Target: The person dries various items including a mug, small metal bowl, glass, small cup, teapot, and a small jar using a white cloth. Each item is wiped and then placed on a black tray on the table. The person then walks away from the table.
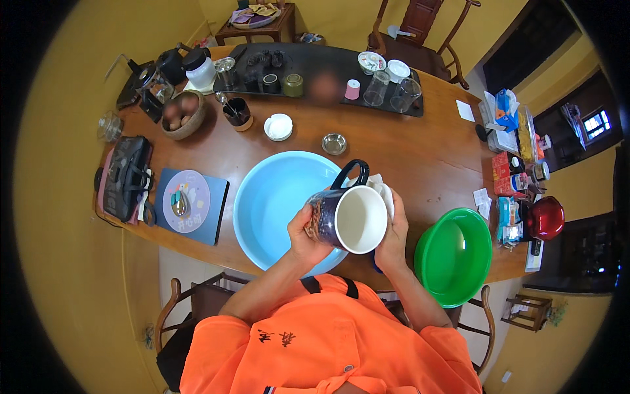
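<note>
A dark patterned mug [324,217] with a white inside and a black handle is tilted so that its mouth faces me. My left hand [306,238] is closed around the side of its body. On the other side, my right hand [394,238] grips a white cloth [379,185] that lies against the mug near the handle. Both hands are above the right part of a light blue basin [262,190] on the wooden table. To the right, near the table's front edge, stands a green basin [453,262].
A long black tray [197,88] with cups and glasses runs along the far side. Nearer are a small metal bowl [334,144] and a white ashtray-like dish [278,127]. A blue board [220,197] lies left; boxes and a red pot [546,217] stand right.
</note>
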`<state>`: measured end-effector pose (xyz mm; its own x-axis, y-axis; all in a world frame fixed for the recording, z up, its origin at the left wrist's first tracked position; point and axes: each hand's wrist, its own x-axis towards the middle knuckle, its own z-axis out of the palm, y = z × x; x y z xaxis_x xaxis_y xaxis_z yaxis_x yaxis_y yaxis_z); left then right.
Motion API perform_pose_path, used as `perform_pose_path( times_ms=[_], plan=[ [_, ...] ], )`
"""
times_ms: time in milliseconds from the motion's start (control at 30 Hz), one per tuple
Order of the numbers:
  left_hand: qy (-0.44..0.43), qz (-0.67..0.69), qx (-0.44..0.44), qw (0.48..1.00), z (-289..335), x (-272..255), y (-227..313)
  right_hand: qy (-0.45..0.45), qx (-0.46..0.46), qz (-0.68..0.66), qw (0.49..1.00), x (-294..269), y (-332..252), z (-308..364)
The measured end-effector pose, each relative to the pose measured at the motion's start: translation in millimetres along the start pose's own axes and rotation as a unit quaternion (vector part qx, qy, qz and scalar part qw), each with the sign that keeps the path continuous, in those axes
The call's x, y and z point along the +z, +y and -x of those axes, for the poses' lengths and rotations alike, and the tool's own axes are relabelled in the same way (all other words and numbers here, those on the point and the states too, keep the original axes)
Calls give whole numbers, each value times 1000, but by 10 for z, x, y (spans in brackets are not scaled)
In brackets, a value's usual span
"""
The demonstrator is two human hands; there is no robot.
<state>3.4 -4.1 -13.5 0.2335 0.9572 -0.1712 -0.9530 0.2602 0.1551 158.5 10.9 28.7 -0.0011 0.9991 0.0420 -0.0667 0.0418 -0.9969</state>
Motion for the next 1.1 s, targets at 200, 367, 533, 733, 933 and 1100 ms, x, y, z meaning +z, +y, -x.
perform_pose_path(
  times_ms=[200, 367, 533, 733, 933, 1100],
  plan=[
    [-28, 5, 26, 999, -52, 31, -43, 6, 99, -47, 994, -142, -185, 167],
    [-33, 16, 29, 999, -71, 96, 5, 39, 61, -31, 997, -534, -263, 271],
    [-9, 35, -20, 999, -45, 30, -2, -36, -185, 185, 965, -851, -622, 119],
    [-19, 15, -68, 997, -63, 47, 20, -285, -432, 507, 689, -688, -995, -286],
    [24, -125, 32, 991, -98, 163, 163, -294, -174, 356, 870, -541, -768, -106],
    [-2, -196, 61, 979, -108, 277, 283, -196, 222, -4, 955, -402, -824, 63]
  ],
)
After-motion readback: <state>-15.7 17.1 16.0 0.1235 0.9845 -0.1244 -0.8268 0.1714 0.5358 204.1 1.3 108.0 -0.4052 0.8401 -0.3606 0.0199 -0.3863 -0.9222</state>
